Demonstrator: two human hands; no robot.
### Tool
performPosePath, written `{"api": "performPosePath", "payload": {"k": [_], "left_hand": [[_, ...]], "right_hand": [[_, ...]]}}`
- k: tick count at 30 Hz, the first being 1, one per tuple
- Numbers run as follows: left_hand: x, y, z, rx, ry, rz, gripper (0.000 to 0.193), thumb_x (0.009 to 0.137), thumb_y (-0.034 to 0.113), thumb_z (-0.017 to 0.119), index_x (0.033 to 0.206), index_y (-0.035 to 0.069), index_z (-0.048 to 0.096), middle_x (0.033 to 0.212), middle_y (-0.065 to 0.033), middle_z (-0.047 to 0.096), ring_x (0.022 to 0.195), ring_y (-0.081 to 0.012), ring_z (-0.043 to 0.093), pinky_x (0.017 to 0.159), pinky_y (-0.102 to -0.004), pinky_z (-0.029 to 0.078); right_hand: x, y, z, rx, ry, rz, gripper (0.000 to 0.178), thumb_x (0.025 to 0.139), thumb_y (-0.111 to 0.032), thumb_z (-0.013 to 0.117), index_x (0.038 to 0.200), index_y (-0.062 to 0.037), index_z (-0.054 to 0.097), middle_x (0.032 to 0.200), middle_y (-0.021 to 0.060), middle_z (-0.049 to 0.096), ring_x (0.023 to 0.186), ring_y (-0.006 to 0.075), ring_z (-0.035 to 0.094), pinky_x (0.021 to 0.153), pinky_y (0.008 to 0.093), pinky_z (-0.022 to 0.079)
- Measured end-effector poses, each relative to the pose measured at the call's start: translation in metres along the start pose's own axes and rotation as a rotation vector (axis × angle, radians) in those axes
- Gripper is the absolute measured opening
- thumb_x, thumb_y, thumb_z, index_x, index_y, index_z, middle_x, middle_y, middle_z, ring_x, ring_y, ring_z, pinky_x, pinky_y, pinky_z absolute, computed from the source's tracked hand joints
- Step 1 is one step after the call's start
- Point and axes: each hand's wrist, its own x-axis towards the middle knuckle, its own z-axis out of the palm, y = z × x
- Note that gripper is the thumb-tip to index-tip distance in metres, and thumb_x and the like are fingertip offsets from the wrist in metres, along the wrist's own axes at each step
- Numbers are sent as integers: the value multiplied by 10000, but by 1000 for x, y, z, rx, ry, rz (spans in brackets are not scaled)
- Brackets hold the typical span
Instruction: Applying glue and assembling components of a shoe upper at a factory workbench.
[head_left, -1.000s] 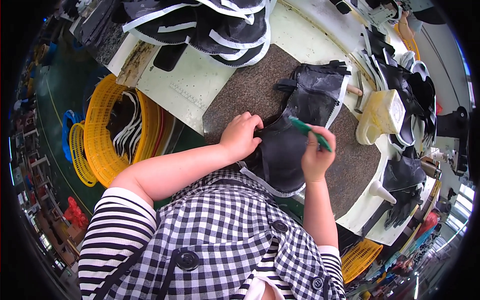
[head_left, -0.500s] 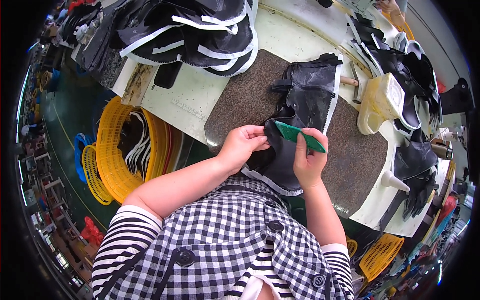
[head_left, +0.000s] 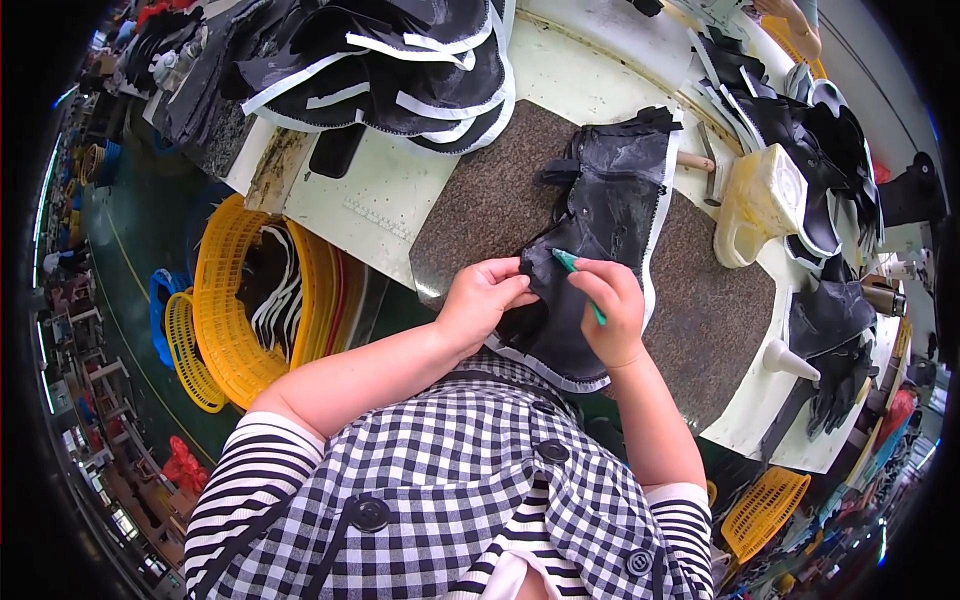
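Observation:
A black leather boot upper [head_left: 618, 205] with a white-trimmed edge lies across the dark speckled slab [head_left: 480, 190], its near end hanging over the front edge toward me. My left hand [head_left: 482, 303] pinches the upper's left edge between thumb and fingers. In my right hand [head_left: 613, 312] is a flat green scraper [head_left: 567, 260], seen edge-on, its tip touching the leather close to the left fingers. Whitish smears mark the leather. My right palm hides part of the scraper.
Stacked black uppers [head_left: 400, 75] lie at the far left near a black phone [head_left: 336, 150]. Behind the slab's right side are a hammer [head_left: 712, 165] and a glue-stained plastic container [head_left: 760, 205]. A white nozzle [head_left: 790, 361] stands at right. Yellow baskets [head_left: 225, 330] sit at left.
My right hand has turned the green scraper from showing its flat face to edge-on and brought its tip down onto the leather. The left edge of the upper now lies flatter.

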Motion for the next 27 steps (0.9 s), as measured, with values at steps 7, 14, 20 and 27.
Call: {"api": "performPosePath", "payload": {"k": [7,14,20,27], "left_hand": [[-14,4,4,88,10,-105,216,940,23,532,1141,-32,587,1019,-83,669,922,-137,651,822,-258,546],[57,52,-13,942,119,537,344,877,111,648,1205,38,574,1117,-91,518,932,-187,566,859,-310,477],[125,60,13,1301,114,586,294,800,218,733,1044,61,685,960,-138,623,953,-326,586,856,-416,473],[128,47,39,415,132,273,191,809,53,729,978,-14,671,929,-70,689,803,-124,635,739,-267,517]], "right_hand": [[-9,18,-3,51,33,145,291,697,29,648,963,-89,645,932,107,647,838,299,641,746,377,516],[-24,72,-112,680,1083,760,206,963,-79,549,1162,-49,505,1058,109,588,894,194,636,698,292,579],[-45,139,-147,-41,814,813,219,924,-100,631,1130,-61,568,1019,74,608,834,138,611,699,254,533],[-26,152,-135,-364,601,808,176,919,-100,616,1079,-32,590,960,83,655,814,159,624,762,309,500]]}}
